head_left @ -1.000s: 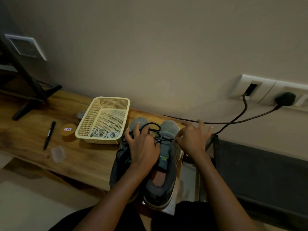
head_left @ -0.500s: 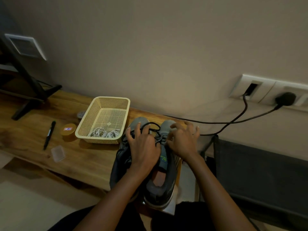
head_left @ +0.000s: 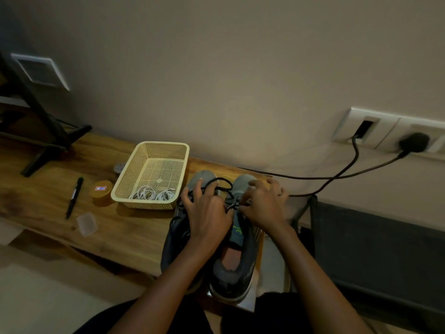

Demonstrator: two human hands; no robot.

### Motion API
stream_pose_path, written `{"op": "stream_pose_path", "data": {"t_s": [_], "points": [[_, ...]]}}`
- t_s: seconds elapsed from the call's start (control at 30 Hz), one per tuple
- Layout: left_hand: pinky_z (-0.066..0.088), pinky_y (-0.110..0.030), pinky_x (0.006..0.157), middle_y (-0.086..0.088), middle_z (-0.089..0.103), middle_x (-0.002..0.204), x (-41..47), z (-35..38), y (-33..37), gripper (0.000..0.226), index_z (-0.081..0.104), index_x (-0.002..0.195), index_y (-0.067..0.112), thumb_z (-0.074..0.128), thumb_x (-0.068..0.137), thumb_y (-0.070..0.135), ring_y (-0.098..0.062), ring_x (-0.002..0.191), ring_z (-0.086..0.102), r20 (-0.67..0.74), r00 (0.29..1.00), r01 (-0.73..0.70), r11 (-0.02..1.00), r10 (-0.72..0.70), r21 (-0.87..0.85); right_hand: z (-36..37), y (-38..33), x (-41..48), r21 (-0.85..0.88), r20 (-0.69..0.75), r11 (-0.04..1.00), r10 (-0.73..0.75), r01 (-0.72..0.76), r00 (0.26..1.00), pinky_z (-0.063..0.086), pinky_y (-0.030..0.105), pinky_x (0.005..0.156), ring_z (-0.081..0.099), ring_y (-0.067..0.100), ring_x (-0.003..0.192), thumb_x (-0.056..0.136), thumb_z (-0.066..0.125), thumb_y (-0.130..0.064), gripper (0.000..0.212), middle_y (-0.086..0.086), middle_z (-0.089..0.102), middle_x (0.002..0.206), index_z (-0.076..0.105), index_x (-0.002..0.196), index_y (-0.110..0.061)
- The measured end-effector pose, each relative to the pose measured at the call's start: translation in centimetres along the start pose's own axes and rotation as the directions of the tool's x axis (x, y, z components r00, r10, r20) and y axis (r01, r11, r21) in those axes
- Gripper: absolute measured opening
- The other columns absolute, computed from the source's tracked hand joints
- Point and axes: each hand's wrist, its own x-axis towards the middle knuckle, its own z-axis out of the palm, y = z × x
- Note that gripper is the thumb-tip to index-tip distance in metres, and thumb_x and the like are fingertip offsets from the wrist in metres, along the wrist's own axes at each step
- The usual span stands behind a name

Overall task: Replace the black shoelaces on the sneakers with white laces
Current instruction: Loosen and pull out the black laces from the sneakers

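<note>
Two grey sneakers stand side by side at the right end of the wooden bench, toes toward the wall. My left hand (head_left: 207, 213) lies over the left sneaker (head_left: 175, 239), fingers spread across its black laces (head_left: 222, 185). My right hand (head_left: 263, 206) is over the laced part of the right sneaker (head_left: 237, 259), its fingers curled and pinching the black lace there. Coiled white laces (head_left: 154, 194) lie in the cream mesh basket (head_left: 154, 148) just left of the shoes.
On the wooden bench (head_left: 48, 198) lie a black pen (head_left: 74, 197), a round yellow tin (head_left: 101, 191) and a small clear plastic lid (head_left: 86, 224). A black stand (head_left: 45, 131) is at far left. Black cables (head_left: 337, 175) run from wall sockets to the right.
My right hand has moved left from the right sneaker's outer side onto its laces and curled its fingers there. My left hand has stayed on the left sneaker.
</note>
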Motion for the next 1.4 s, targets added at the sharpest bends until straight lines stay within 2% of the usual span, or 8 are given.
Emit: {"op": "stream_pose_path", "data": {"t_s": [0.17, 0.33, 0.57, 0.63, 0.73, 0.8, 0.97, 1.4], "points": [[0.007, -0.045, 0.111, 0.011, 0.036, 0.147, -0.1, 0.2, 0.0, 0.022, 0.073, 0.093, 0.025, 0.059, 0.085, 0.041, -0.018, 0.142, 0.009, -0.024, 1.000, 0.004, 1.000, -0.004, -0.008, 0.4, -0.2, 0.0, 0.010, -0.063, 1.000, -0.028, 0.029, 0.998, 0.014, 0.045, 0.106, 0.018, 0.027, 0.134, 0.086, 0.059, -0.025, 0.016, -0.005, 0.045, 0.136, 0.072, 0.093, -0.023], [0.009, -0.045, 0.111, 0.012, 0.038, 0.146, 0.0, 0.4, 0.0, 0.024, 0.073, 0.092, 0.022, 0.058, 0.085, 0.040, -0.018, 0.142, 0.011, -0.034, 0.999, 0.000, 1.000, 0.000, -0.007, -0.5, 0.9, 0.3, 0.048, -0.062, 0.997, 0.063, -0.060, 0.996, 0.022, 0.041, 0.100, 0.028, 0.026, 0.124, 0.083, 0.061, -0.023, 0.012, -0.004, 0.053, 0.124, 0.073, 0.086, -0.021], [0.007, -0.044, 0.110, 0.012, 0.038, 0.146, 0.1, 0.5, 0.1, 0.025, 0.073, 0.092, 0.021, 0.058, 0.086, 0.040, -0.018, 0.141, 0.011, -0.031, 0.999, 0.005, 1.000, -0.005, -0.002, -0.9, 1.5, 0.3, 0.119, -0.081, 0.972, 0.214, -0.204, 0.973, 0.033, 0.038, 0.084, 0.037, 0.030, 0.110, 0.082, 0.054, -0.019, 0.012, 0.006, 0.052, 0.087, 0.060, 0.075, -0.011], [0.007, -0.043, 0.109, 0.012, 0.038, 0.146, 0.1, 0.5, 0.1, 0.025, 0.073, 0.093, 0.022, 0.058, 0.086, 0.041, -0.018, 0.141, 0.012, -0.040, 0.999, 0.003, 1.000, -0.003, -0.003, -1.0, 1.6, 0.4, 0.111, -0.022, 0.975, 0.196, -0.193, 0.980, 0.031, 0.038, 0.087, 0.035, 0.030, 0.114, 0.083, 0.055, -0.022, 0.012, 0.006, 0.051, 0.094, 0.062, 0.081, -0.012], [0.006, -0.044, 0.109, 0.010, 0.037, 0.147, -0.2, 0.4, 0.0, 0.026, 0.071, 0.098, 0.023, 0.057, 0.086, 0.042, -0.019, 0.142, 0.011, -0.052, 0.999, -0.001, 1.000, 0.002, 0.014, -0.8, 1.7, 0.6, 0.103, 0.029, 0.991, 0.079, -0.081, 0.996, 0.026, 0.042, 0.098, 0.025, 0.029, 0.127, 0.083, 0.060, -0.026, 0.015, 0.001, 0.044, 0.130, 0.066, 0.095, -0.021], [0.005, -0.044, 0.108, 0.008, 0.035, 0.148, -0.3, 0.3, 0.1, 0.029, 0.067, 0.103, 0.025, 0.058, 0.085, 0.046, -0.020, 0.143, 0.009, -0.054, 0.998, 0.014, 1.000, -0.013, 0.006, -0.3, 1.2, 0.5, 0.083, 0.043, 0.997, 0.004, -0.008, 0.999, 0.023, 0.044, 0.102, 0.019, 0.029, 0.132, 0.082, 0.063, -0.031, 0.019, -0.004, 0.038, 0.141, 0.067, 0.101, -0.028], [0.008, -0.043, 0.110, 0.004, 0.029, 0.150, -0.2, 0.4, 0.4, 0.053, 0.050, 0.127, 0.023, 0.057, 0.084, 0.053, -0.023, 0.143, 0.007, -0.070, 0.996, 0.060, 0.998, -0.059, 0.011, 1.1, 0.1, 0.2, 0.086, -0.032, 0.996, -0.028, 0.031, 0.999, 0.024, 0.039, 0.099, 0.022, 0.027, 0.130, 0.087, 0.058, -0.026, 0.017, -0.005, 0.048, 0.133, 0.071, 0.099, -0.024], [0.002, -0.047, 0.112, 0.009, 0.030, 0.151, -0.3, 0.3, 0.4, 0.027, 0.067, 0.111, 0.026, 0.054, 0.091, 0.039, -0.022, 0.143, 0.006, -0.052, 0.999, -0.011, 0.999, 0.013, 0.038, 1.6, 1.4, 1.2, 0.240, 0.014, 0.970, 0.032, -0.034, 0.999, 0.019, 0.037, 0.097, 0.040, 0.020, 0.118, 0.083, 0.051, -0.014, 0.019, 0.001, 0.064, 0.115, 0.070, 0.080, -0.016]]}}
